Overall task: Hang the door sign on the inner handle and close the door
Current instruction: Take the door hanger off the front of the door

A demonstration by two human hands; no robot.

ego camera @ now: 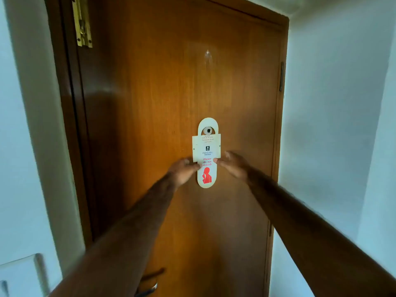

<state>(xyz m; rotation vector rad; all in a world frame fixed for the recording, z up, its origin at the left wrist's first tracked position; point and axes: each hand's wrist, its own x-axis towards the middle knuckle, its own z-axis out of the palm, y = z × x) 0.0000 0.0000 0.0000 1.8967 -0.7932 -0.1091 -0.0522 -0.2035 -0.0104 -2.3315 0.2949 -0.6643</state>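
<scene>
I am reaching both arms out to the door sign (206,154), which is hanging on a small round knob (207,131) in the middle of the wooden door (150,103). My left hand (184,170) is pinching its left edge, and my right hand (232,165) is pinching its right edge. The lever handle (150,285) is sitting low on the door's left, near me.
</scene>
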